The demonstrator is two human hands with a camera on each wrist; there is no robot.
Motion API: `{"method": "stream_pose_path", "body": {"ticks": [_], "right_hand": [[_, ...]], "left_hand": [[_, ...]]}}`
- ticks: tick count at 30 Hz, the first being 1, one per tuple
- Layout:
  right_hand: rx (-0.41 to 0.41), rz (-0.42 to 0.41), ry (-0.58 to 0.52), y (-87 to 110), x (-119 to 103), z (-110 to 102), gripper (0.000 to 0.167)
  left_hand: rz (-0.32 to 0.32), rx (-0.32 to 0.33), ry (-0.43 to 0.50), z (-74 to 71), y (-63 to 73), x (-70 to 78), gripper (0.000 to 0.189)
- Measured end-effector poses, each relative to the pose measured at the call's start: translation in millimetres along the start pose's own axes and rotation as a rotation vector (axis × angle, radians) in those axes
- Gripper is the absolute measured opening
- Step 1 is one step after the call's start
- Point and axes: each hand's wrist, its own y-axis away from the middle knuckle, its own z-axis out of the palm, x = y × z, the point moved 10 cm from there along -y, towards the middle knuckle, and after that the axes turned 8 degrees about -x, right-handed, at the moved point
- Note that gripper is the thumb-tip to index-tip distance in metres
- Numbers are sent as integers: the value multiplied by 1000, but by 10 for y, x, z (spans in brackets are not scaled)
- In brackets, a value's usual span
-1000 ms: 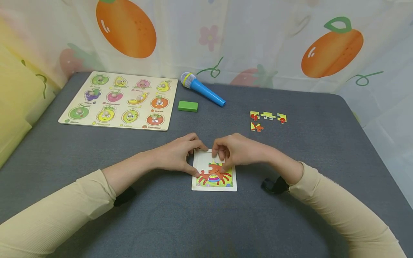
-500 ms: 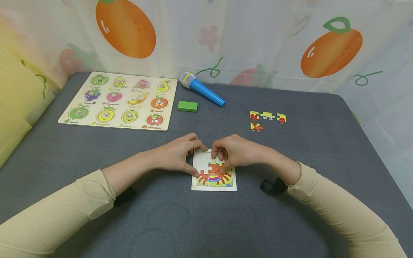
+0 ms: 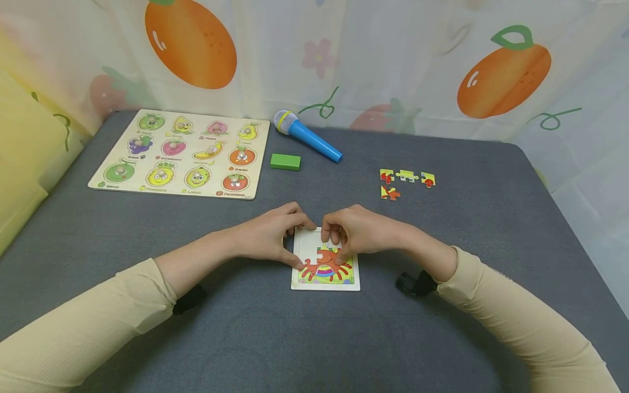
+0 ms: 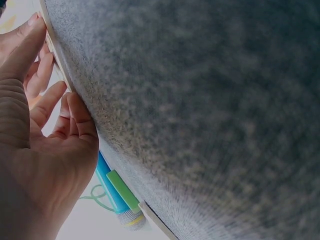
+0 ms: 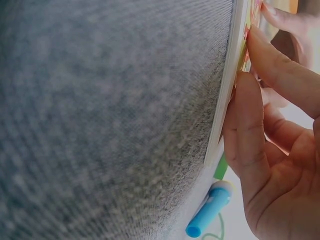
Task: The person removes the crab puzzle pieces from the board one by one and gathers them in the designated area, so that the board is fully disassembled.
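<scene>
A small square puzzle tray (image 3: 297, 286) with a white rim lies before me, its lower part filled with a red-orange crab picture and its upper left bare white. My left hand (image 3: 265, 236) holds the tray, thumb at the left rim and fingertips at the top left corner. Bent over the upper right of the tray is my right hand (image 3: 371, 229), thumb and fingers pinching a crab puzzle piece (image 3: 326, 255) in the picture. That hand covers part of the piece. The right wrist view shows its fingertips right at the tray's edge (image 5: 220, 117).
Several loose puzzle pieces (image 3: 407, 176) lie at the right, beyond the right hand. A fruit peg board (image 3: 199, 120) lies back left. Beside it are a green block (image 3: 285, 161) and a blue toy microphone (image 3: 314, 140). A fruit-print curtain (image 3: 383, 60) hangs behind the table.
</scene>
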Motion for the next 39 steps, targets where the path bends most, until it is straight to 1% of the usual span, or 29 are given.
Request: {"method": "stream_pose_path", "body": {"ticks": [12, 30, 33, 39], "right_hand": [[7, -11, 3, -14, -3, -5, 37], [23, -22, -29, 11, -28, -18, 37], [18, -25, -37, 8, -24, -17, 35], [13, -33, -62, 1, -29, -32, 21]], "left_hand": [[-1, -2, -4, -2, 4, 1, 66], [-11, -10, 3, 7, -1, -9, 65], [-11, -12, 3, 10, -1, -8, 66], [-10, -9, 4, 4, 5, -4, 66]]}}
